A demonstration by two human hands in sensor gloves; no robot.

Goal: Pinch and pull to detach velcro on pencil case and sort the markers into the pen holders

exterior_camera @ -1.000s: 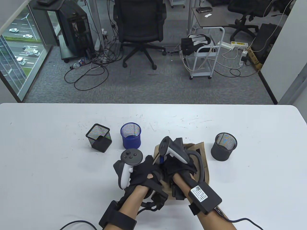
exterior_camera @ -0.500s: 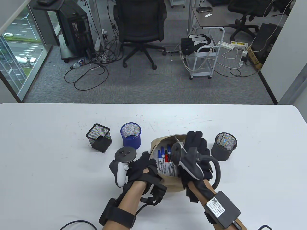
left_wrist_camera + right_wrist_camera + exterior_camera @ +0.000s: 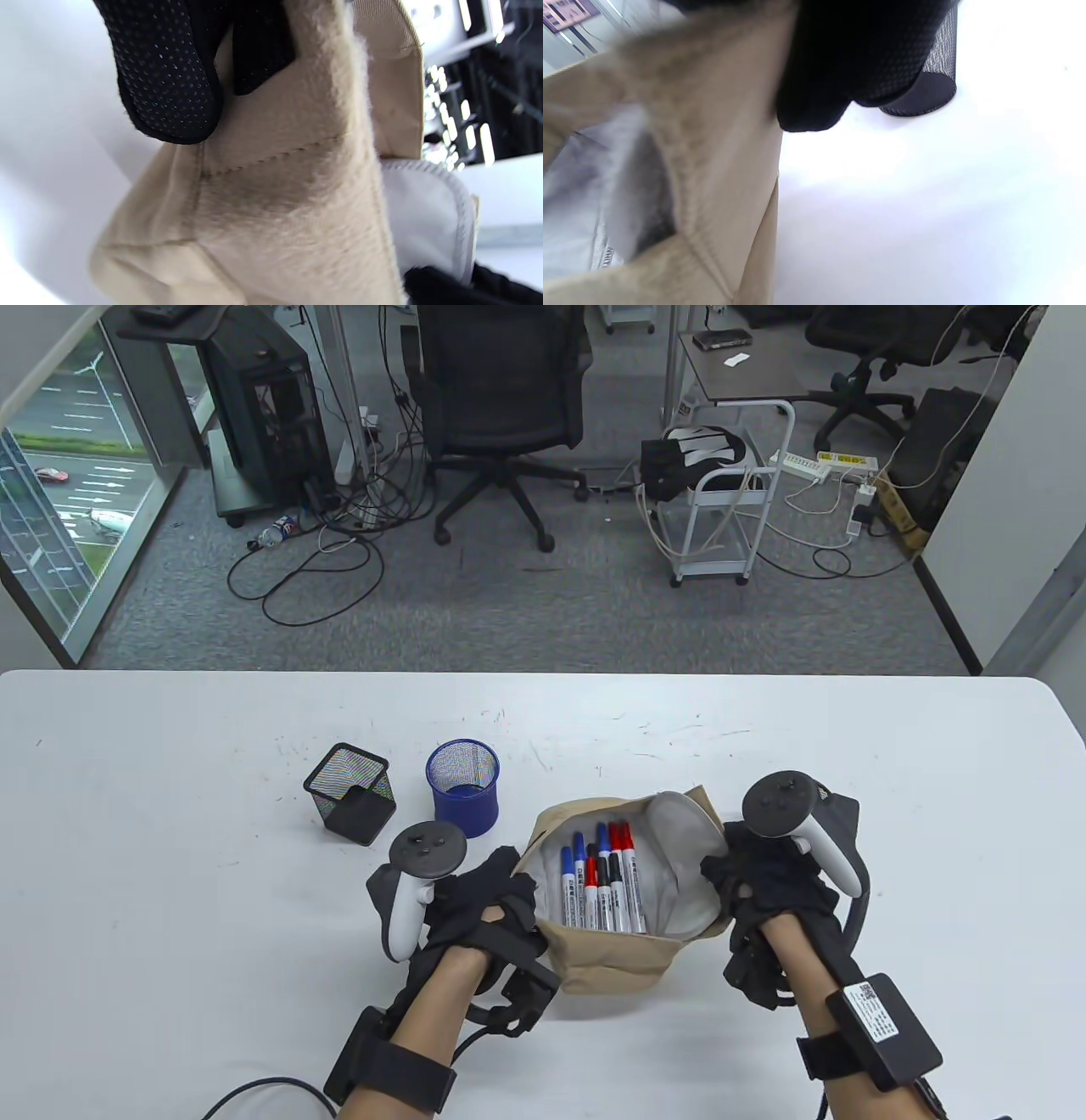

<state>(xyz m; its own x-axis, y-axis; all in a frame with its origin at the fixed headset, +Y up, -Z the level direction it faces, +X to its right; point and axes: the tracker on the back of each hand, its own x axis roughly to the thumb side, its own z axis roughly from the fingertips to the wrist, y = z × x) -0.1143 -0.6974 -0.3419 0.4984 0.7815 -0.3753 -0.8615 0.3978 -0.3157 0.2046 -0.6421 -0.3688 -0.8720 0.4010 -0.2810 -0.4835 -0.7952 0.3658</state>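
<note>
A tan pencil case (image 3: 615, 963) lies open near the table's front, its grey lining showing. Several blue, red and black markers (image 3: 604, 886) lie side by side inside it. My left hand (image 3: 488, 899) pinches the case's left edge; the left wrist view shows black fingertips (image 3: 169, 84) clamped on the fuzzy tan flap (image 3: 297, 169). My right hand (image 3: 747, 882) grips the case's right edge, and its fingers (image 3: 840, 63) press the tan fabric (image 3: 712, 127) in the right wrist view. A square black mesh holder (image 3: 349, 793) and a blue mesh holder (image 3: 462, 787) stand behind and left of the case.
A round dark mesh holder (image 3: 933, 84) stands just right of the case, hidden by my right hand in the table view. The white table (image 3: 170, 899) carries small scuff marks. Cables trail from both wrists off the near edge.
The case's flap has been pulled apart: my right hand swung from over the case to its right edge, spreading it wide and exposing the markers. My left hand kept its hold on the left edge.
</note>
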